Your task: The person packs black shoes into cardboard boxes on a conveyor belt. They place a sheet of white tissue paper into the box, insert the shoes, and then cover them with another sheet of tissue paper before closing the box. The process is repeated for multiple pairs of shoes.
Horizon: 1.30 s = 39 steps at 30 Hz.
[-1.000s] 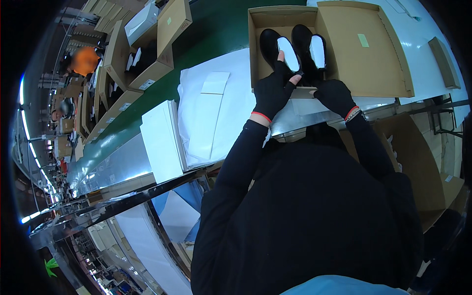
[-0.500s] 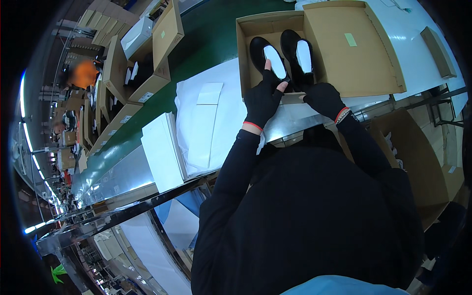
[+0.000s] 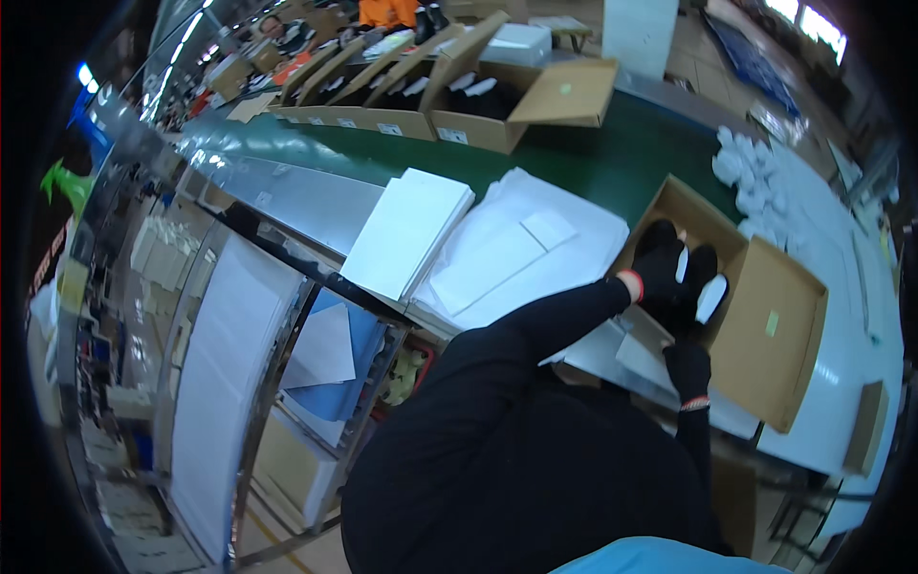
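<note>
Both gloved hands are down in the open cardboard box (image 3: 765, 287) on the bench: the left hand (image 3: 660, 273) presses flat, fingers spread, on the black shoes (image 3: 703, 277); the right hand (image 3: 687, 362) rests at the box's near wall, its grip unclear.

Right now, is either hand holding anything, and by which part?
The left hand rests on the black shoes in the open cardboard box; the right hand is at the box's near edge. A grip cannot be told.

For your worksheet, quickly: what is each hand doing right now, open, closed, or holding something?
Left hand: gloved, resting on the black shoes in the open cardboard box; grip cannot be told.
Right hand: gloved, at the box's near edge; open or closed cannot be told.
</note>
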Motion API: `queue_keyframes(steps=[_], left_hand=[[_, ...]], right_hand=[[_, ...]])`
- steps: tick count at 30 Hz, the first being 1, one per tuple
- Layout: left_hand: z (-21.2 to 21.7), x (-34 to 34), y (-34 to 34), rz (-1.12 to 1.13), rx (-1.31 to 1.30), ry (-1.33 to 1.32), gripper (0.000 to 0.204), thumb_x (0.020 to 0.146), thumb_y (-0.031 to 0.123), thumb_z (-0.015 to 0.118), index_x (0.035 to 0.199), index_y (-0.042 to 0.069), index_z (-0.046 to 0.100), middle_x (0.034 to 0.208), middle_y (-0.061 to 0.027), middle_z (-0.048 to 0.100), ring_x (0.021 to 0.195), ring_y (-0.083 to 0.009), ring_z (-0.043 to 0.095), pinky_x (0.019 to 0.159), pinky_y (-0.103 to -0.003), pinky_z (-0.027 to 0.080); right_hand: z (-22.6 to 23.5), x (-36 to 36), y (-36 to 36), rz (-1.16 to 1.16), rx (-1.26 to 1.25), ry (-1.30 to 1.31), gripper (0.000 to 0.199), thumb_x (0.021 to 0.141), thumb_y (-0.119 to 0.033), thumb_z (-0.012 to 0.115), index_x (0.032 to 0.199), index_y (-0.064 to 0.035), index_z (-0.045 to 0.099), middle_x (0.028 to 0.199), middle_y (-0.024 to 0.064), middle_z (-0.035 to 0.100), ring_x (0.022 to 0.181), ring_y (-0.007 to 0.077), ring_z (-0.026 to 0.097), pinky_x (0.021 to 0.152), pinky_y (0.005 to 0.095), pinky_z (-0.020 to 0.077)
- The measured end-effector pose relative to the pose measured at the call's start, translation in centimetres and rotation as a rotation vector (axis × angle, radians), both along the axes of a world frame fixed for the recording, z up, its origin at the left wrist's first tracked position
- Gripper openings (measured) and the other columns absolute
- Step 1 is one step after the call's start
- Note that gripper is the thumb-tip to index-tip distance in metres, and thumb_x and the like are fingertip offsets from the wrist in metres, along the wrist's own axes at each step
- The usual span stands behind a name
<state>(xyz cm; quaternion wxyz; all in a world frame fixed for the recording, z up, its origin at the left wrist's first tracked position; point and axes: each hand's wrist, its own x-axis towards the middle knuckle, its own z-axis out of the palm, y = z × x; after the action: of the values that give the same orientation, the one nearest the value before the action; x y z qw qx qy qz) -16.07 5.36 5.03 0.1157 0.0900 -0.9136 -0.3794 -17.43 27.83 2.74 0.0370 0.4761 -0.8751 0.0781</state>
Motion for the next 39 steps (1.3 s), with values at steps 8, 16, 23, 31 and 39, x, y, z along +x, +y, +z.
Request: queue_keyframes(steps=[8,16,23,31,39], left_hand=[[-1.0,2.3,-10.9,-0.066,1.178,0.406,0.038,0.081,0.011,0.065,0.114,0.006,0.047,0.087,-0.0096,0.063,0.077,-0.0194,0.063,0.072,-0.033,0.052],[16.0,19.2,-14.5,0.083,0.984,0.479,0.067,0.082,0.018,0.058,0.143,0.005,0.033,0.131,-0.0104,0.047,0.119,-0.0182,0.051,0.094,-0.026,0.045],[13.1,25.6,-16.2,0.454,0.511,-0.007,0.085,0.076,0.023,0.070,0.148,0.010,0.025,0.122,-0.0135,0.052,0.107,-0.0186,0.054,0.089,-0.032,0.046],[8.3,23.7,-16.4,0.574,-0.464,0.157,0.063,0.083,0.023,0.067,0.139,0.009,0.041,0.138,-0.0190,0.045,0.123,-0.0366,0.048,0.102,-0.041,0.040],[6.9,9.3,-2.5,-0.084,-0.066,0.402,0.095,0.071,0.035,0.077,0.144,0.001,0.026,0.142,-0.0237,0.038,0.123,-0.0386,0.049,0.100,-0.044,0.042]], right_hand=[[1.0,0.4,-1.3,0.028,-0.045,-0.022,0.040,0.086,-0.042,0.060,0.072,-0.0052,0.068,0.064,0.0183,0.062,0.063,0.0366,0.062,0.058,0.0485,0.0467],[1.2,0.3,-0.9,0.002,0.002,-0.032,0.034,0.087,-0.037,0.059,0.077,-0.0058,0.067,0.066,0.0174,0.063,0.063,0.0342,0.063,0.058,0.0472,0.0480],[1.9,0.7,-1.3,-0.018,0.078,-0.090,0.033,0.085,-0.033,0.062,0.106,-0.0084,0.068,0.075,0.0170,0.066,0.070,0.0347,0.064,0.063,0.0468,0.0502],[1.3,0.4,-1.2,-0.018,-0.028,-0.092,0.030,0.084,-0.035,0.063,0.092,-0.0066,0.068,0.074,0.0186,0.065,0.070,0.0365,0.064,0.063,0.0477,0.0489],[1.1,0.2,-1.6,-0.044,0.055,-0.072,0.030,0.083,-0.035,0.064,0.087,-0.0053,0.068,0.075,0.0185,0.066,0.071,0.0363,0.065,0.062,0.0473,0.0500]])
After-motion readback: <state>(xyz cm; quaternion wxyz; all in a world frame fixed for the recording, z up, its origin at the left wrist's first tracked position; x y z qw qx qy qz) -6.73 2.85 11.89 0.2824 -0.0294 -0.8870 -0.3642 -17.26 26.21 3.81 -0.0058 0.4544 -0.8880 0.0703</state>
